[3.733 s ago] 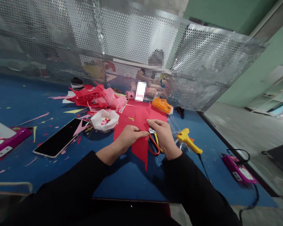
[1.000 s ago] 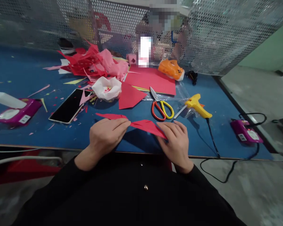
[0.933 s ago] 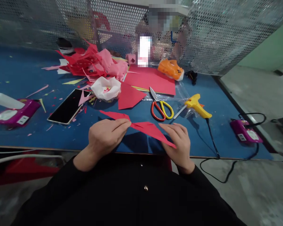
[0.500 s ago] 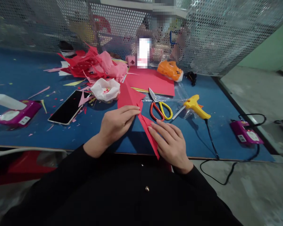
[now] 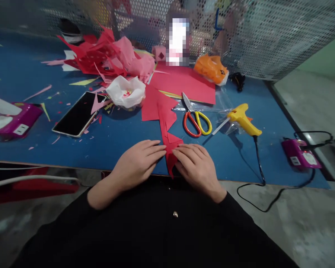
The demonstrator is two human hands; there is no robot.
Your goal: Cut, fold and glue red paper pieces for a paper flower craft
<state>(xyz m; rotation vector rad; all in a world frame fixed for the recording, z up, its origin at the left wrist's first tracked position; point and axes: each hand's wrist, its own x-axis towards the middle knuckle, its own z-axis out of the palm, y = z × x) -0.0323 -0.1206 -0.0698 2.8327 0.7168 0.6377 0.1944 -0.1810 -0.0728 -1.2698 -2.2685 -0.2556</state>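
Observation:
A long folded strip of red paper [image 5: 167, 128] lies on the blue table [image 5: 114, 143], running from the near edge away from me. My left hand [image 5: 136, 163] and my right hand [image 5: 197, 165] meet fingertip to fingertip on its near end, fingers curled and pressing the paper from both sides. The tip of the strip pokes out between my hands at the table's edge. Red-and-yellow scissors [image 5: 197, 121] lie shut just beyond my right hand.
A yellow glue gun [image 5: 242, 119] with its black cable [image 5: 257, 186], a phone [image 5: 78, 113], a white crumpled bag [image 5: 127, 93], a red sheet [image 5: 184, 83], a heap of red and pink scraps [image 5: 106, 59], an orange object [image 5: 210, 69] and two magenta devices [image 5: 11, 123] [image 5: 298, 156] surround me. A perforated metal screen [image 5: 268, 37] closes the back; a person sits behind it.
Earlier I held the red paper spread sideways between my hands. I have turned it lengthwise, laid it down, and drawn both hands together on its near end. The camera has tilted down.

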